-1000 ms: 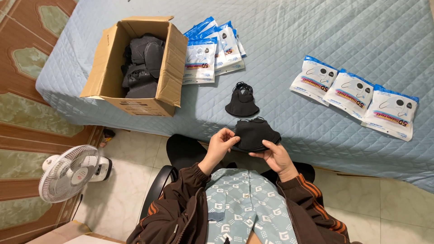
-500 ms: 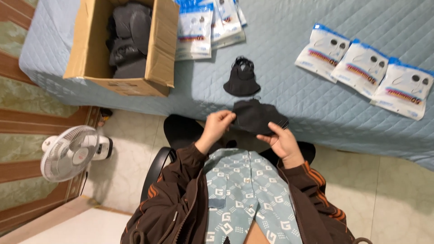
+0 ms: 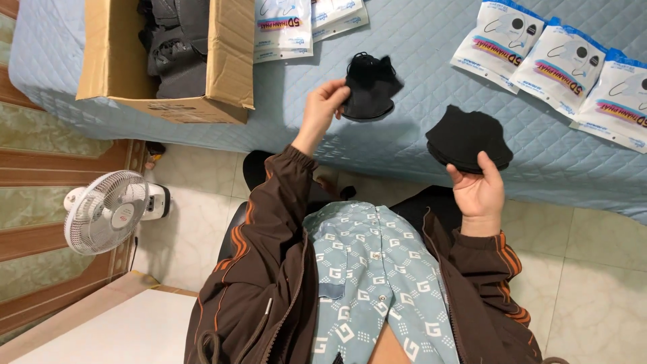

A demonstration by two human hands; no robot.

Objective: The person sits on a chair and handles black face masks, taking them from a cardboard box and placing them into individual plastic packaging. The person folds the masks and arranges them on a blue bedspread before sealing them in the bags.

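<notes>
My left hand (image 3: 325, 106) reaches forward and grips the edge of a small pile of black face masks (image 3: 369, 83) lying on the blue quilted bed (image 3: 418, 135). My right hand (image 3: 480, 192) holds a second stack of black masks (image 3: 467, 139) up by its lower edge, just off the bed's front edge. The two hands are well apart. Three white-and-blue mask packets (image 3: 558, 62) lie in a row on the bed at the far right.
An open cardboard box (image 3: 216, 74) with dark masks inside stands on the bed at the left, with more packets (image 3: 286, 27) beside it. A white floor fan (image 3: 108, 210) stands on the tiled floor at the left. A pale board (image 3: 101, 330) lies at the bottom left.
Both hands held one black stack together near my lap. Now the left hand has gone forward to the pile on the bed, and the right hand has carried the stack to the right.
</notes>
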